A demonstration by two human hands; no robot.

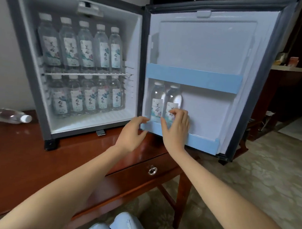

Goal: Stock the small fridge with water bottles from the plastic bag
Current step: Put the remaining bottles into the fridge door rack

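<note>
The right hand (176, 129) is pinching the second bottle (174, 98) on the lower door shelf (204, 142); the left hand (132, 134), loosely open, is touching its nine-o'clock corner; free room is lying toward three o'clock.

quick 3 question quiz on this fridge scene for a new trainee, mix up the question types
1. True or false: a spare bottle lies on its side on the desk, left of the fridge.
2. How many bottles are visible on the wire shelf? A) three B) five C) seven
3. Which hand grips a door bottle in the lower door shelf?
Key: 1 true; 2 B; 3 the right hand; the left hand holds nothing.
</note>
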